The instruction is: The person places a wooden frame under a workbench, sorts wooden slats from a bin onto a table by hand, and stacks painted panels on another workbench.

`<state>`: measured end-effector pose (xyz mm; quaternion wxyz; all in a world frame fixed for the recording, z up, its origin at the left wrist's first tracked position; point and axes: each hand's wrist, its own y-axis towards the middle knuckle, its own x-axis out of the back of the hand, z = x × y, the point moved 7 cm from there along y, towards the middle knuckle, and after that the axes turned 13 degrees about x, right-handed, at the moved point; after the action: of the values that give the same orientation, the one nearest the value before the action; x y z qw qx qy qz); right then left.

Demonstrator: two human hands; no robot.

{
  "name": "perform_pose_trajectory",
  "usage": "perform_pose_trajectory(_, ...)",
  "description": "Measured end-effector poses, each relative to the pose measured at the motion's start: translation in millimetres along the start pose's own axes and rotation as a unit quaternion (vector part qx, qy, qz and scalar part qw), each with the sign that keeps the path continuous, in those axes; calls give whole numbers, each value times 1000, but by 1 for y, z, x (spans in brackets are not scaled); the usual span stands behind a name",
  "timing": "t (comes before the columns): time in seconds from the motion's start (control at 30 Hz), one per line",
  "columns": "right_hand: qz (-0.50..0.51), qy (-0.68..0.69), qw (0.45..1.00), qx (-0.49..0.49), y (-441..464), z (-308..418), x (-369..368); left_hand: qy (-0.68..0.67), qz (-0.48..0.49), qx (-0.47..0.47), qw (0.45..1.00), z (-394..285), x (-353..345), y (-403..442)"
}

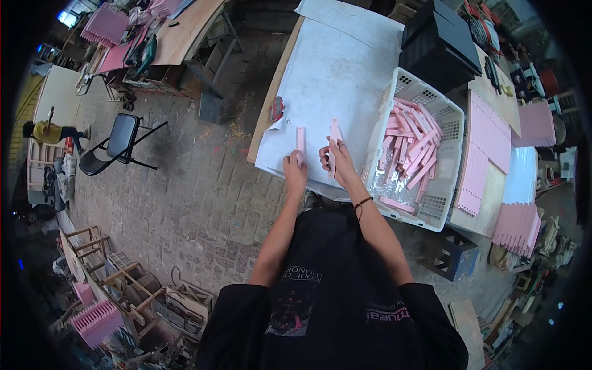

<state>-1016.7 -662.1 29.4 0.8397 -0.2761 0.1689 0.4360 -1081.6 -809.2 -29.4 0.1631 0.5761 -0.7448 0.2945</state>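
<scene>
My left hand (295, 171) is closed around the lower end of a flat pink strip (301, 139) that points away from me over the white-covered table (333, 68). In my right hand (338, 161) is a second pink strip (335, 128), with what looks like a small hole near its far end. The two strips are apart and roughly parallel. To the right of my right hand stands a white plastic crate (453, 166) holding many loose pink strips (410, 139).
A small red object (277, 109) lies at the table's left edge. Black boxes (441, 46) stand behind the crate. Pink slotted panels (487, 132) cover a board at right. On the left are a black folding chair (122, 135) and a person (52, 132).
</scene>
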Motion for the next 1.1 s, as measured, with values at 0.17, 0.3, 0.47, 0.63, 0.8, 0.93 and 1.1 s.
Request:
perform_pose_trajectory(0.17, -45, -56, 997, 21, 8, -14, 16, -16, -20, -3, 1000, 5, -2, 0)
perform_pose_trajectory(0.3, -38, -317, 946, 51, 35, -43, 35, -29, -5, 23, 999, 6, 6, -2)
perform_pose_trajectory(0.47, -95, -443, 883, 118, 51, -61, 22, -40, -16, 35, 998, 10, 5, -2)
perform_pose_trajectory(0.63, -67, -486, 861, 133, 55, -76, 10, -63, 5, 69, 996, 13, 6, -3)
perform_pose_trajectory(0.8, 37, -628, 733, 259, 48, -66, -15, -29, -24, 17, 999, 13, 9, -6)
perform_pose_trajectory(0.93, 37, -414, 873, 257, 7, 13, -15, 47, -76, -125, 988, -6, 8, -16)
perform_pose_trajectory(1.1, -147, -378, 855, 323, -43, 147, 80, 124, -63, -88, 986, -10, 6, -19)
